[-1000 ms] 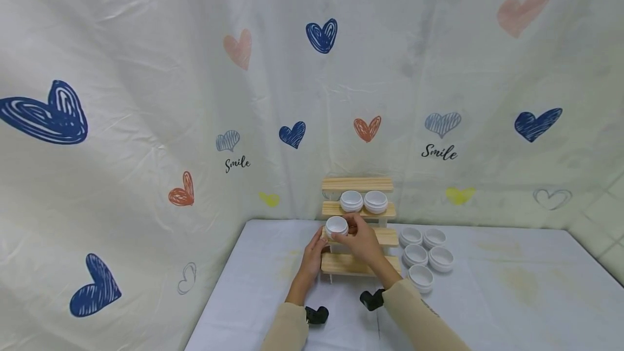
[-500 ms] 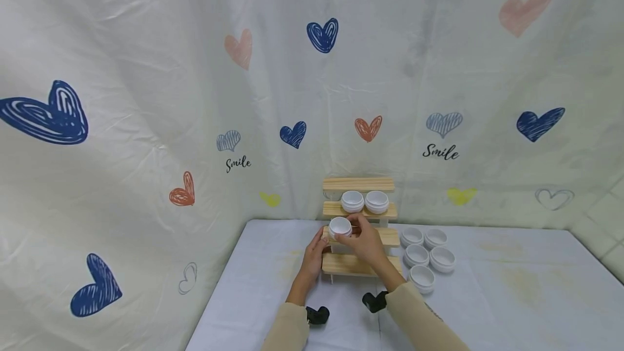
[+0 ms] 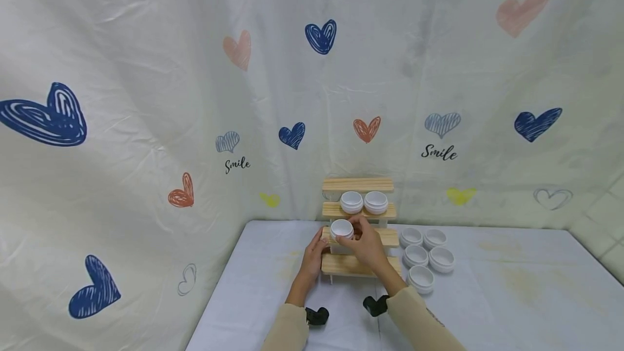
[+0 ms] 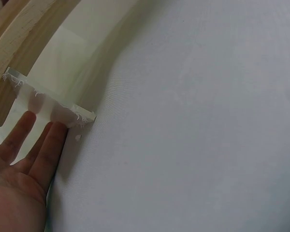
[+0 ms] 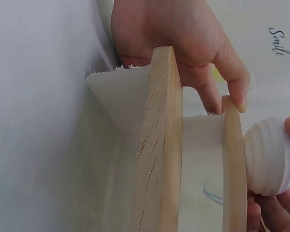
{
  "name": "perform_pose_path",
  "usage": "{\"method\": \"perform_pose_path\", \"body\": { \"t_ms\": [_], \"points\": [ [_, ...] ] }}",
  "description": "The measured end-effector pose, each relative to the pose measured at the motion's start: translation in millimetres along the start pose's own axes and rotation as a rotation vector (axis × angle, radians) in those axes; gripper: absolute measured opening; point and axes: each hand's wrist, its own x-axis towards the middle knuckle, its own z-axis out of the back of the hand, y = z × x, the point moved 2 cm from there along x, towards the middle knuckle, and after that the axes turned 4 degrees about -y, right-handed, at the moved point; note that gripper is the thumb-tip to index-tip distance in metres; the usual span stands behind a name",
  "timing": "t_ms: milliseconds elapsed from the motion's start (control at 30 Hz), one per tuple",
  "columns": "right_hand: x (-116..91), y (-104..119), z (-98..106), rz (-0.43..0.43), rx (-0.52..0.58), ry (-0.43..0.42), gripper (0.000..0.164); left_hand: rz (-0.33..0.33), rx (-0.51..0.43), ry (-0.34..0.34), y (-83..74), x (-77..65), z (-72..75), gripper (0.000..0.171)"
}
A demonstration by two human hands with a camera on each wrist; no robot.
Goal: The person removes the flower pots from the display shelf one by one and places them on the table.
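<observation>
A small white bowl (image 3: pixel 341 228) with ribbed sides sits at the left end of a wooden step on a tiered stand (image 3: pixel 358 265). My right hand (image 3: pixel 368 245) pinches this bowl between thumb and fingers from its right side. In the right wrist view the bowl (image 5: pixel 266 157) stands upright, its base against the step. My left hand (image 3: pixel 311 259) is at the stand's left side. Its fairly straight fingers (image 4: pixel 48 150) lie against the white side panel (image 4: pixel 48 101), and one digit touches the step's end in the right wrist view.
Two more white bowls (image 3: pixel 376 202) stand side by side on the step above. Several white bowls (image 3: pixel 416 256) are grouped on the white-covered table (image 3: pixel 487 297) right of the stand. A white curtain (image 3: pixel 380 69) printed with hearts hangs close behind.
The bowl in my right hand has shifted slightly right and down along the step. My left hand has stayed at the stand's left side.
</observation>
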Motion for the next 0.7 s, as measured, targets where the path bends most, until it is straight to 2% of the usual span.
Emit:
{"method": "perform_pose_path", "body": {
  "t_ms": [400, 700],
  "points": [
    [-5.8, -2.3, 0.1, -0.028, 0.009, -0.007, 0.055, 0.004, 0.009, 0.004, 1.2, -0.8, 0.0, 0.060],
    [-10.5, -1.1, 3.8, -0.008, -0.018, -0.022, 0.055, -0.003, 0.011, 0.006, -1.3, -2.2, -0.5, 0.060]
  ]
}}
